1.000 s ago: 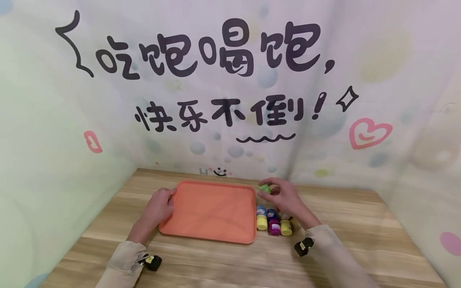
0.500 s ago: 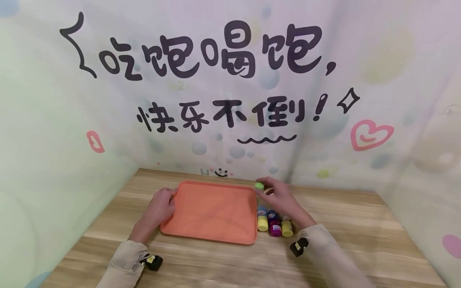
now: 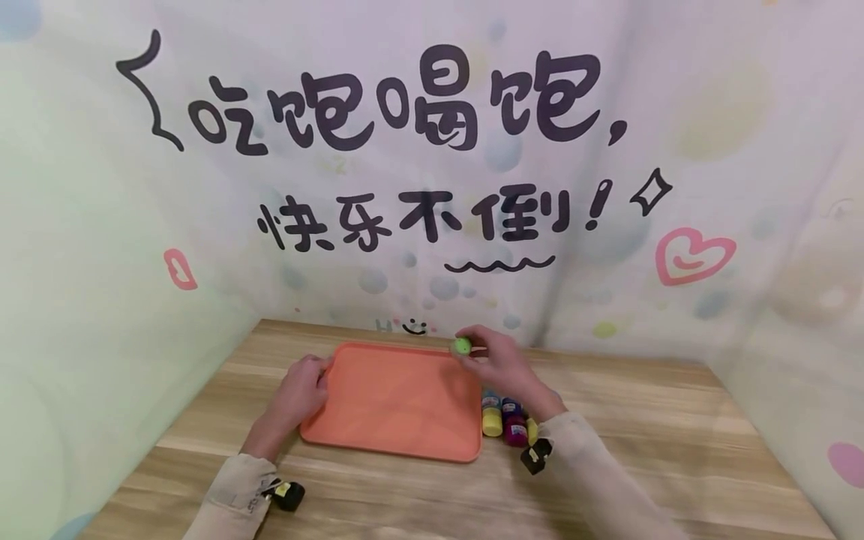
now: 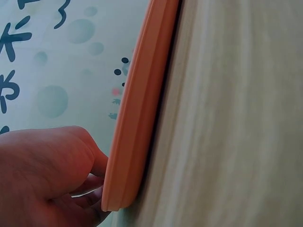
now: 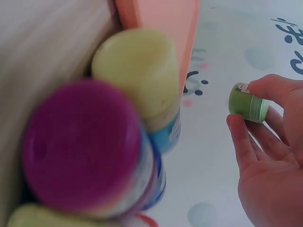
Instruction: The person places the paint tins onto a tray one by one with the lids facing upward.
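My right hand [image 3: 498, 364] pinches a small green paint jar [image 3: 462, 346] over the far right corner of an orange tray [image 3: 398, 405]. In the right wrist view, thumb and fingers grip the jar [image 5: 247, 103] by its sides, with part of a label showing. At the tray's left side, my left hand [image 3: 302, 386] holds the rim. The left wrist view has the hand [image 4: 52, 175] at the end of the tray's side wall [image 4: 135, 118], its fingertips partly hidden behind it. Below my right forearm stand paint jars, among them a yellow-capped one [image 3: 492, 421] and a magenta-capped one [image 3: 516, 430].
The paint jars stand close against the tray's right edge; my right wrist partly covers another yellow cap [image 3: 532, 430]. The wooden table [image 3: 418, 499] ends at a printed cloth backdrop [image 3: 378, 296] at the back, with cloth on both sides.
My right hand has moved left with the green jar, from beside the tray to over its far right corner. My left hand has stayed on the tray's rim.
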A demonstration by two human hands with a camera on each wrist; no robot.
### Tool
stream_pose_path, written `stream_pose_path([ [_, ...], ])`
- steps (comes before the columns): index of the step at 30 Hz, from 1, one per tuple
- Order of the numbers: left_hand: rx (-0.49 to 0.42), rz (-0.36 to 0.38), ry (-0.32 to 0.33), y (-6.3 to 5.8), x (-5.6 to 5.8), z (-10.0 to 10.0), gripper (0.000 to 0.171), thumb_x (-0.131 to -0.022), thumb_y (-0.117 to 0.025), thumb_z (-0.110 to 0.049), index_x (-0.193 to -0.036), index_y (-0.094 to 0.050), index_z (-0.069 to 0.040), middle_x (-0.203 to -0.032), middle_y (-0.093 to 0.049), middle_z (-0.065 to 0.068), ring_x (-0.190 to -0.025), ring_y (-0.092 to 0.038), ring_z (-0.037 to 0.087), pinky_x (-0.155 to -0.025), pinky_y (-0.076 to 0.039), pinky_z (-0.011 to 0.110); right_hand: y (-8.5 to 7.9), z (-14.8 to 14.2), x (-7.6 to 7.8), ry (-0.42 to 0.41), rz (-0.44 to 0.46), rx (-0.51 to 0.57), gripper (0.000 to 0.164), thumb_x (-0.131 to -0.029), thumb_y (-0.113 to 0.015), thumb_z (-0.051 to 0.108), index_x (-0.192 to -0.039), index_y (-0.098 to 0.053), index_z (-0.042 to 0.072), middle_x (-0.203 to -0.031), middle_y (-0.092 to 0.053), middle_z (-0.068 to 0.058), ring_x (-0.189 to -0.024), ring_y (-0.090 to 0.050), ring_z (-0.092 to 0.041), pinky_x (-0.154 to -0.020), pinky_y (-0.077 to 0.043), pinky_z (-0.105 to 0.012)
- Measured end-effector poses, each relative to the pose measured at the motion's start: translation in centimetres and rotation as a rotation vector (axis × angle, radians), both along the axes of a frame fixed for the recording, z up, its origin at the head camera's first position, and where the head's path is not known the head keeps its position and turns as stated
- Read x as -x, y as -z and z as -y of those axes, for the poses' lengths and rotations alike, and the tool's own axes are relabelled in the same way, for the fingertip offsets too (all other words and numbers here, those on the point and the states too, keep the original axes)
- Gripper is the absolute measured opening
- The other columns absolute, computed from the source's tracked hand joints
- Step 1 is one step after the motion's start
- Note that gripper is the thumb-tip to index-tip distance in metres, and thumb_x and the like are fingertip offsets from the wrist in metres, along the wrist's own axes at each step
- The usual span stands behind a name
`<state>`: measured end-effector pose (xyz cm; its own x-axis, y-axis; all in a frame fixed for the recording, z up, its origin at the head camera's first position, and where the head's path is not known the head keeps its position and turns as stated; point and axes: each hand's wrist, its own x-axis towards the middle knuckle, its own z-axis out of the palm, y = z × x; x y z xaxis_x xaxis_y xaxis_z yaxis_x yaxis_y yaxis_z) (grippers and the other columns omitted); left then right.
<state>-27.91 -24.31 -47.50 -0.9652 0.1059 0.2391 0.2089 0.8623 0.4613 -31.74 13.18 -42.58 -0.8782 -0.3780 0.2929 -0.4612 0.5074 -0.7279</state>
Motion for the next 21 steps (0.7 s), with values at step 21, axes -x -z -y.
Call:
stream_pose_path([
  [21, 0.0, 0.011, -0.004, 0.2, 0.1, 0.1, 0.041, -0.099, -0.059, 0.007, -0.139, -0.063, 0.016, -0.133, -0.068, 0.035, -0.122, -0.067, 0.045, -0.101, -0.057, 0.057, 1.6, 5.3, 1.7, -0.088, -0.048, -0.155, 0.036, -0.099, -0.077, 0.004, -0.135, -0.073, 0.006, -0.125, -0.076, -0.013, -0.106, -0.075, -0.025, -0.091, -0.064, -0.038],
])
